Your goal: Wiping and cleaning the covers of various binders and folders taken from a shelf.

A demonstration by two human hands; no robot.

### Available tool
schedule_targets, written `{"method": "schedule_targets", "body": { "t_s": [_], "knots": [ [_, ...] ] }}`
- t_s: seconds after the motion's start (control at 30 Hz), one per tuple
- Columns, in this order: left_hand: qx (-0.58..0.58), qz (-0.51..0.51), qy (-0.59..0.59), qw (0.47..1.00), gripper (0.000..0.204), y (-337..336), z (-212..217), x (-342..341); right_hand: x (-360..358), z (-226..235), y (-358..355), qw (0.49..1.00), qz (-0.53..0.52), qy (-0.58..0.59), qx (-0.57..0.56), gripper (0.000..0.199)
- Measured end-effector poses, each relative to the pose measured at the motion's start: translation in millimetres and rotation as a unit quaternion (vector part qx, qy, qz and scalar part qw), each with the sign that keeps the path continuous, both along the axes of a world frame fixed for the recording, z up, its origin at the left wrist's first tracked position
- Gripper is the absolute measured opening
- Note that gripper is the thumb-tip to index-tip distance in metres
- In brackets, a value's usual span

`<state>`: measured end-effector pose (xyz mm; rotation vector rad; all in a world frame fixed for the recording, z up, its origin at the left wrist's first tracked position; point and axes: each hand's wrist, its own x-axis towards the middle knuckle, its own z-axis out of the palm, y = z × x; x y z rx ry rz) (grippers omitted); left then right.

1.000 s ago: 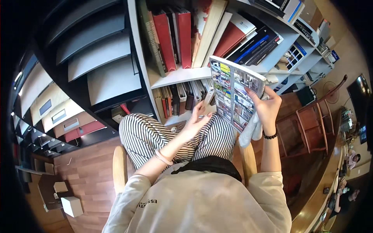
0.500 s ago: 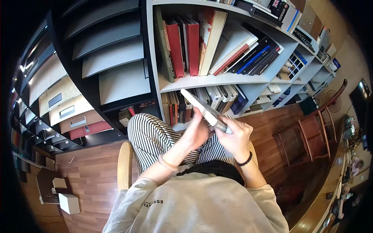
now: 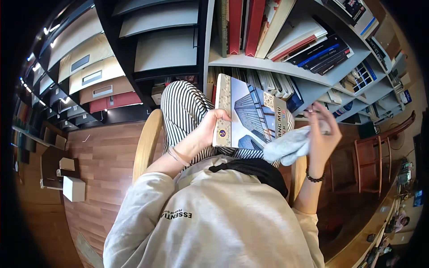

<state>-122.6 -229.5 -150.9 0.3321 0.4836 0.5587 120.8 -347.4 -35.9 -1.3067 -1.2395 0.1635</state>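
Evidently the person sat on a wooden chair (image 3: 147, 143) facing the bookshelf (image 3: 268, 62), with a large flat book (image 3: 248, 114) propped on the striped lap. The left hand (image 3: 213, 127) had its grip clamped on the book's lower left edge, thumb on the cover and fingers hidden behind it, wrist bent inward and the forearm rising from the lower left. The book stood tilted, its cover of tall buildings turned up toward the person, probably so that the face could be reached and wiped. The right hand (image 3: 322, 131) was raised beside the book's right edge, apart from it, palm turned toward the book and fingers spread and blurred. A pale grey cloth (image 3: 288, 147) hung from the heel of that hand, bunched between it and the book; the grip looked pinched on the cloth near the palm, though the blur kept the exact hold from being told. The right elbow was dropped low at the chair's right side, a dark bead bracelet (image 3: 315, 177) on the wrist. Small cardboard boxes (image 3: 71, 185) lay on the wooden floor (image 3: 103, 156) well to the left
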Motion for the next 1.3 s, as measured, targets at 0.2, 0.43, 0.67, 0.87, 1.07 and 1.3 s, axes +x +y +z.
{"method": "schedule_targets", "body": {
  "t_s": [0.2, 0.43, 0.67, 0.87, 1.07, 1.3],
  "knots": [
    [0.024, 0.036, 0.071, 0.997, 0.03, -28.0, 40.4, -44.1, 35.9, -1.6, 8.0, 0.967, -0.017, 0.248, 0.051, 0.026],
    [0.05, 0.115, 0.101, 0.987, 0.03, -35.7, 35.1, -101.4, 40.5, -24.6, 21.5, 0.933, 0.169, 0.306, -0.089, 0.03],
    [0.432, -0.08, 0.224, 0.87, 0.053, -47.3, 164.7, -41.1, 10.9, 37.1, 6.5, 0.97, 0.135, -0.185, 0.08, 0.047],
    [0.613, -0.284, 0.197, 0.71, 0.057, -34.1, 239.8, 66.9, 73.6, 56.7, -68.3, 0.976, 0.132, -0.17, -0.023, 0.043],
    [0.715, -0.339, 0.105, 0.602, 0.052, -54.0, 241.6, 177.3, 142.6, 5.2, -115.9, 0.999, 0.011, 0.007, 0.034, 0.047],
    [0.906, 0.156, 0.036, 0.392, 0.043, -77.6, 235.1, 125.6, 159.9, -40.2, -136.2, 0.992, -0.054, 0.091, 0.071, 0.038]
  ]
}}
